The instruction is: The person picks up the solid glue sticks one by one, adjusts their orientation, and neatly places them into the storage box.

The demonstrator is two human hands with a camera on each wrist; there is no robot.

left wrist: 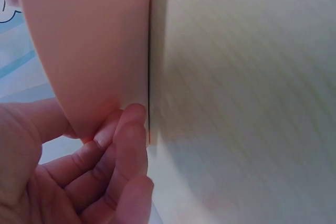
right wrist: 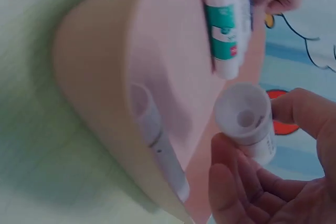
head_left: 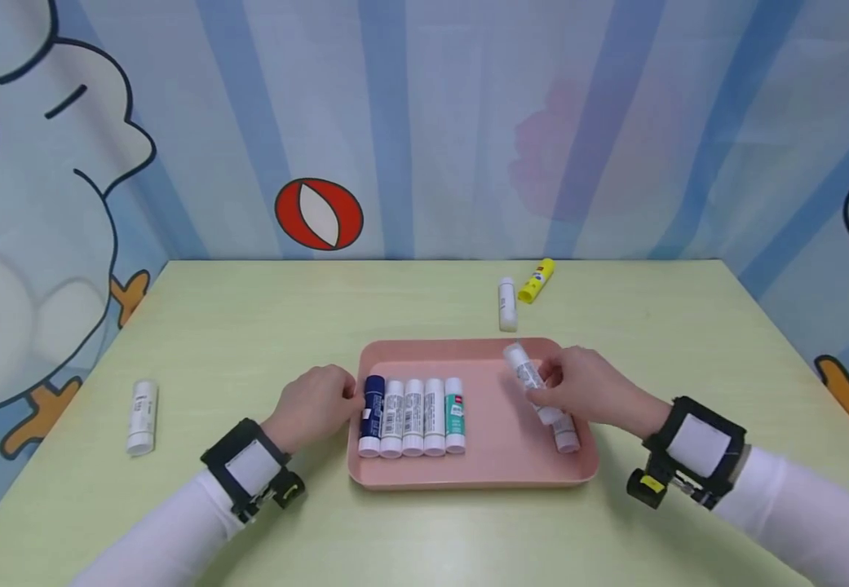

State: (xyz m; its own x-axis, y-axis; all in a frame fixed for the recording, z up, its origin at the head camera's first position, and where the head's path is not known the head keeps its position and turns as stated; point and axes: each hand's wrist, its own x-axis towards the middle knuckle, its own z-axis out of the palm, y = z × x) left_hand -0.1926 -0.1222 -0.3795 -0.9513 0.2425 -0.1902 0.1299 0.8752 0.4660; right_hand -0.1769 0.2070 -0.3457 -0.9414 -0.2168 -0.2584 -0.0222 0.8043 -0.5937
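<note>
Head view: the right hand [head_left: 589, 387] holds a white glue stick [head_left: 527, 375] tilted above the right end of the pink tray [head_left: 497, 436], over a second white glue stick [head_left: 567, 434]; the left hand [head_left: 314, 409] grips the tray's left edge. A row of five glue sticks [head_left: 413, 417] lies in the tray, which rests on the worktop [head_left: 263, 318]. The held stick is likely light, rigid and smooth, so slightly slippery; grip it around mid-barrel. Left wrist view: the thumb and curled fingers close together on the tray's rim and outer wall, with little gap. Right wrist view: thumb and fingers are parted only by the barrel, pinching opposite sides; its hollow end faces the camera.
</note>
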